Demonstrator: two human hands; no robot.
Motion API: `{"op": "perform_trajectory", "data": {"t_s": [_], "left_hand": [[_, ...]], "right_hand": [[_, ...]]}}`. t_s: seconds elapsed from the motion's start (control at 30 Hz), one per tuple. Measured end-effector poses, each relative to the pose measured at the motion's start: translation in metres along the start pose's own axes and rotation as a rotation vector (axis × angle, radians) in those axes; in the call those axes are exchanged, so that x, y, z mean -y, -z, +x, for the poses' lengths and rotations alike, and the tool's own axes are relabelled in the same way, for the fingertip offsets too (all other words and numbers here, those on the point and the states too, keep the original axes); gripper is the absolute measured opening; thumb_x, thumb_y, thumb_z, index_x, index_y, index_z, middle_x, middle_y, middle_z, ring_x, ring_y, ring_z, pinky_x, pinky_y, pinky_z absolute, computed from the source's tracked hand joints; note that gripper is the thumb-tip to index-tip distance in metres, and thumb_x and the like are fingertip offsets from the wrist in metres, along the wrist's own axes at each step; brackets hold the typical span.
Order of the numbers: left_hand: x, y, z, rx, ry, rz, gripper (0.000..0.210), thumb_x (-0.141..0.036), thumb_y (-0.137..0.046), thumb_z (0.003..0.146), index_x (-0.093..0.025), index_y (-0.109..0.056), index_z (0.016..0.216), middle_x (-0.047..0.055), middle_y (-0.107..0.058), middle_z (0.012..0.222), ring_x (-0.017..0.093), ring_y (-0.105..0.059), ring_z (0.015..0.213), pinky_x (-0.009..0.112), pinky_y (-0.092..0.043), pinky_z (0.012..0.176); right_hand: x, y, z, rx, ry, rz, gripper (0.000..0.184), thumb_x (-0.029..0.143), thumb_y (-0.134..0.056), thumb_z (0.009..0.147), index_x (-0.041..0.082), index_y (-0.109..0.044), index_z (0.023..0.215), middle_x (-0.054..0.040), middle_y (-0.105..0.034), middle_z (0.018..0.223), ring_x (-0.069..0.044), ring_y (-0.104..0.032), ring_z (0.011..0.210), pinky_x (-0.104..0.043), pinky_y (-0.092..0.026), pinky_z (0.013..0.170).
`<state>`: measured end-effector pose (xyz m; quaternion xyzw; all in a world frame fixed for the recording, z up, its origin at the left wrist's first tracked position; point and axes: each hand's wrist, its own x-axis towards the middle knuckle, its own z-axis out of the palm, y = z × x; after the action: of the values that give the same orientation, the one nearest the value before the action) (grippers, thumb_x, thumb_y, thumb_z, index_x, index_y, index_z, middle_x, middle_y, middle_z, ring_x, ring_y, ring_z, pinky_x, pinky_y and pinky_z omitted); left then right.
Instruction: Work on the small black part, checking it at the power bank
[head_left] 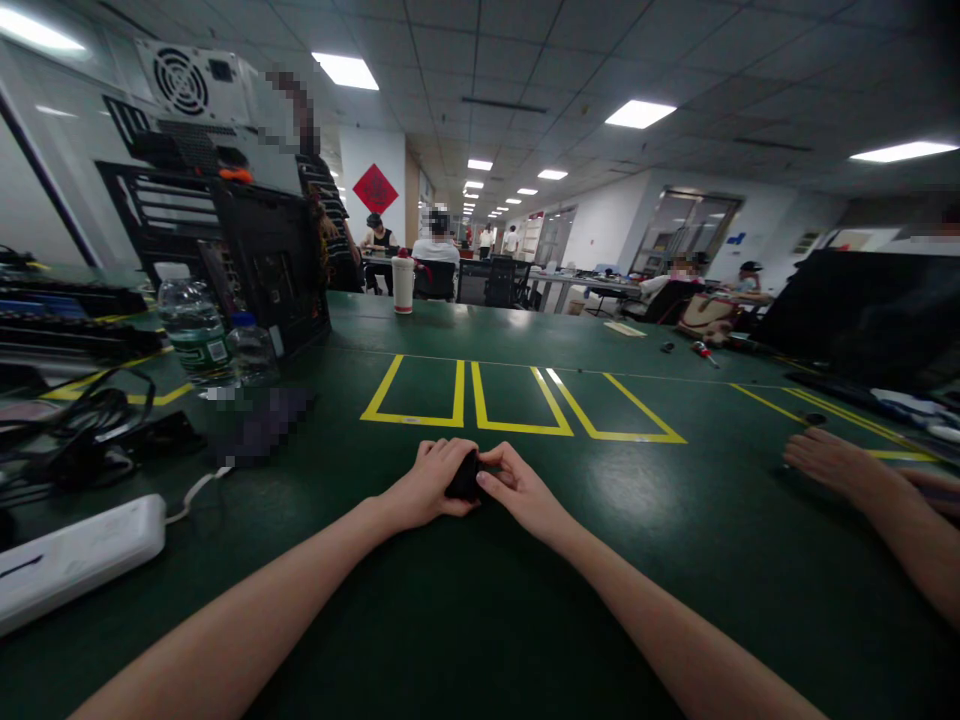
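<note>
While the left hand curls around a small black object, the right hand meets it from the right with bent thumb and fingers at its edge. The left hand's grip is closed on it; whether the right one also pinches it, I cannot tell. The object is at the near middle of the green table, mostly hidden by the fingers, just on the near side of three yellow tape outlines. To the near left lies a white power strip; farther left, a large water bottle stands beside a smaller bottle, near an opened computer case. A white cup stands at the far edge. At right, a co-worker's hand rests near a black monitor.
</note>
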<state>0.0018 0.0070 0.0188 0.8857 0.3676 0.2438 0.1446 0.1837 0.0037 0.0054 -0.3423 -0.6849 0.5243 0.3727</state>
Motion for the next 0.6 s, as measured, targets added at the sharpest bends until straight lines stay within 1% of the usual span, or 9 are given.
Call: {"op": "perform_trajectory", "data": {"t_s": [0.1, 0.2, 0.3, 0.4, 0.47, 0.53, 0.6], "left_hand": [[-0.0022, 0.0027, -0.0007, 0.003, 0.0, -0.006, 0.051, -0.029, -0.062, 0.073, -0.022, -0.037, 0.116, 0.007, -0.049, 0.114, 0.024, -0.048, 0.1, 0.038, -0.031, 0.087], [-0.0028, 0.0034, -0.0008, 0.011, 0.006, -0.015, 0.051, -0.029, -0.062, 0.073, -0.022, -0.036, 0.116, 0.007, -0.049, 0.114, 0.024, -0.048, 0.1, 0.038, -0.032, 0.087], [-0.0029, 0.0035, -0.0008, 0.015, 0.015, -0.026, 0.051, -0.029, -0.062, 0.073, -0.022, -0.036, 0.117, 0.006, -0.049, 0.114, 0.023, -0.048, 0.1, 0.038, -0.031, 0.088], [-0.0034, 0.004, -0.001, 0.018, 0.012, -0.025, 0.05, -0.028, -0.062, 0.073, -0.022, -0.036, 0.116, 0.006, -0.049, 0.113, 0.023, -0.047, 0.1, 0.038, -0.031, 0.088], [-0.0039, 0.0045, -0.0012, 0.023, 0.01, -0.02, 0.05, -0.026, -0.062, 0.073, -0.022, -0.036, 0.116, 0.006, -0.049, 0.113, 0.024, -0.047, 0.1, 0.039, -0.031, 0.088], [-0.0039, 0.0049, -0.0015, 0.024, 0.01, -0.021, 0.051, -0.026, -0.062, 0.073, -0.022, -0.036, 0.116, 0.007, -0.049, 0.114, 0.024, -0.047, 0.1, 0.039, -0.031, 0.088], [-0.003, 0.0043, -0.0016, 0.02, 0.004, -0.028, 0.05, -0.027, -0.061, 0.073, -0.022, -0.036, 0.117, 0.006, -0.048, 0.114, 0.024, -0.047, 0.101, 0.039, -0.031, 0.088]], "right_hand": [[0.001, -0.0008, 0.0005, -0.024, -0.009, -0.013, 0.02, 0.032, -0.054, 0.079, 0.021, -0.046, 0.093, -0.0023, -0.051, 0.099, -0.017, -0.054, 0.094, -0.035, -0.046, 0.082], [0.0032, -0.0012, 0.0003, -0.048, -0.041, -0.028, 0.023, 0.03, -0.054, 0.079, 0.02, -0.046, 0.099, -0.0044, -0.05, 0.103, -0.018, -0.052, 0.099, -0.037, -0.044, 0.085], [0.0064, -0.0007, -0.0005, -0.043, -0.082, -0.043, 0.026, 0.028, -0.053, 0.08, 0.02, -0.045, 0.104, -0.0053, -0.05, 0.104, -0.018, -0.053, 0.097, -0.038, -0.045, 0.085], [0.0088, 0.0003, -0.0019, 0.011, -0.08, -0.002, 0.022, 0.026, -0.054, 0.079, 0.02, -0.046, 0.098, -0.004, -0.05, 0.104, -0.018, -0.055, 0.096, -0.038, -0.046, 0.084], [0.009, 0.0007, -0.0028, 0.037, -0.058, 0.029, 0.023, 0.023, -0.059, 0.076, 0.021, -0.045, 0.095, -0.0024, -0.05, 0.104, -0.018, -0.054, 0.098, -0.037, -0.045, 0.086], [0.008, 0.0006, -0.0033, 0.042, -0.038, 0.045, 0.026, 0.022, -0.061, 0.074, 0.022, -0.044, 0.094, -0.0015, -0.05, 0.104, -0.018, -0.054, 0.1, -0.037, -0.045, 0.086], [0.0063, 0.0003, -0.0031, 0.033, -0.031, 0.047, 0.023, 0.025, -0.059, 0.076, 0.022, -0.044, 0.094, -0.0017, -0.051, 0.102, -0.018, -0.054, 0.097, -0.036, -0.046, 0.084]]}}
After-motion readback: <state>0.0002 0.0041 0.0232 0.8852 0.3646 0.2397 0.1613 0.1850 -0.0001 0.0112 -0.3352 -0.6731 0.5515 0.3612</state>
